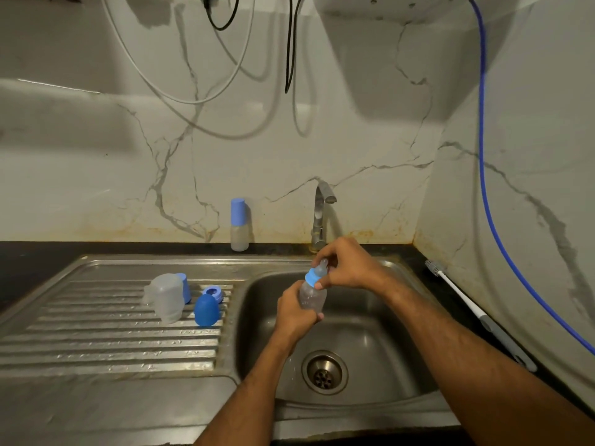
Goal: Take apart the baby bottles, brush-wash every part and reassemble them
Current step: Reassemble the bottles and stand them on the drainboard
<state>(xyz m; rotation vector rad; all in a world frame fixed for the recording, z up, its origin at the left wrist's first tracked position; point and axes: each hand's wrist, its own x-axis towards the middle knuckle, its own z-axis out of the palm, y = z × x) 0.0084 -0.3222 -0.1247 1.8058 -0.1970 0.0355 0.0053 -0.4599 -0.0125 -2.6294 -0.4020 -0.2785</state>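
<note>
On the drainboard (112,329) at your 9 o'clock, a clear bottle body (167,297) lies on the ribs with a blue dome cap (207,310) and a blue ring (213,293) just beside it. These rest on sloped, wet ridges; a knock from your forearm could roll the cap into the basin.

At 11 o'clock a capped bottle (239,225) stands upright against the wall, untouched and still assembled.

Over the sink (370,333), at 12 o'clock, your left hand (294,312) is wrapped round the body of the held bottle (312,296). Your right hand (349,267) pinches at the blue collar (312,277) and the teat (322,267) above it. Both hands are closed on that bottle. Judged risk: the plastic looks wet, so the collar may slip under the twist, or the teat may pop free and drop toward the open drain (324,372).

At 3 o'clock the bottle brush (476,310) lies along the counter edge, well apart from your hands; your right elbow could sweep it off.
</note>
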